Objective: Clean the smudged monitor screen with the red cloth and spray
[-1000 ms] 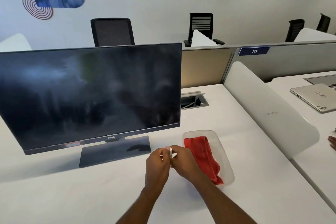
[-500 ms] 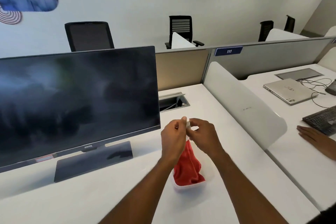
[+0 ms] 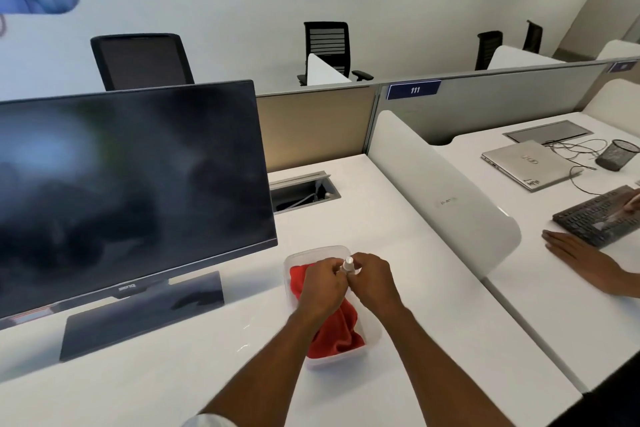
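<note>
A black monitor [image 3: 131, 191] with a cloudy, smudged screen stands at the left on a dark flat base. To its right lies a clear plastic tray [image 3: 372, 336] holding a crumpled red cloth [image 3: 337, 333]. Over the tray, my left hand [image 3: 323, 286] and my right hand [image 3: 372, 279] are together, both gripping a small white spray bottle [image 3: 347, 264]; only its top shows between the fingers.
The white desk [image 3: 398, 225] has an open cable hatch [image 3: 303, 192] behind the tray. A white curved divider [image 3: 446, 191] borders the right side. Beyond it, another person's hand [image 3: 578, 256], a keyboard [image 3: 599, 218], a laptop [image 3: 526, 163] and a mesh cup [image 3: 618, 154].
My hands, first low beside the tray, now hold the bottle over the red cloth. The view has swung right, showing more of the neighbouring desk.
</note>
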`<state>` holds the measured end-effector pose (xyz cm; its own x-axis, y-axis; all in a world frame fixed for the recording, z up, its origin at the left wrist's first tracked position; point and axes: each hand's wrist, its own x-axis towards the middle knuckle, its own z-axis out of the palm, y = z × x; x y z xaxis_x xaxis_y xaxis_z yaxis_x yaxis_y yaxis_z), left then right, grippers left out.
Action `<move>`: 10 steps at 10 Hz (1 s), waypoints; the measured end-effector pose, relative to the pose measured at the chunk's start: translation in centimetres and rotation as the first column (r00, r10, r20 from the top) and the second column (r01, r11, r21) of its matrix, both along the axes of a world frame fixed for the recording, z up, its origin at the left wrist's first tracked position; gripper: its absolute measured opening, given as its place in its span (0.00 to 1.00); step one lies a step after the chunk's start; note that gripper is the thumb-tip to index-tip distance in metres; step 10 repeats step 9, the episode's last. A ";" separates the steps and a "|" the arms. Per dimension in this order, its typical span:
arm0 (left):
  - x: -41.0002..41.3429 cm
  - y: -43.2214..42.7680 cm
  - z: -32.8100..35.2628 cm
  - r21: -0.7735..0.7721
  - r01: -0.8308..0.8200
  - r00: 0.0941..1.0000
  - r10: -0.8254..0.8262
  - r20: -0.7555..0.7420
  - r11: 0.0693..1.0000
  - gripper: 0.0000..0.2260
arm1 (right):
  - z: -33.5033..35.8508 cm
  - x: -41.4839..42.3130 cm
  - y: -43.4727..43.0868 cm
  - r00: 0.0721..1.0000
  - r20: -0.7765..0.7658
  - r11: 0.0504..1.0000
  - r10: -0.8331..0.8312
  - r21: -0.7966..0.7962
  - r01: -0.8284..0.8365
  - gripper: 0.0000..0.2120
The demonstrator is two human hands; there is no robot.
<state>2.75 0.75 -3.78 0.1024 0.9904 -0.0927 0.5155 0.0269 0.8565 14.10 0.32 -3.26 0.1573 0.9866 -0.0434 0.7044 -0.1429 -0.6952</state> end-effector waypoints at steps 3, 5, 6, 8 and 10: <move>0.5 -0.2 -0.8 -0.082 0.075 0.996 -0.079 -0.043 0.994 0.12 | -0.5 0.1 0.4 0.997 0.081 0.998 0.014 -0.069 -0.008 0.09; -0.3 -0.5 -0.2 -0.095 0.079 0.995 -0.085 -0.060 0.992 0.13 | -0.1 -0.4 0.2 0.984 0.177 0.998 0.014 -0.064 -0.002 0.14; -1.5 -0.5 0.3 -0.061 0.008 0.998 -0.011 -0.060 0.998 0.17 | 0.6 -1.3 0.2 0.924 0.382 0.999 -0.029 0.039 0.015 0.23; -6.9 -0.4 1.5 0.138 -0.202 0.975 0.212 -0.062 0.970 0.19 | 3.1 -7.5 1.4 0.864 0.502 0.962 0.019 0.226 -0.153 0.25; -10.7 -0.8 1.8 0.225 -0.234 0.951 0.271 -0.149 0.946 0.21 | 3.3 -11.7 1.3 0.836 0.536 0.947 0.117 0.193 -0.257 0.30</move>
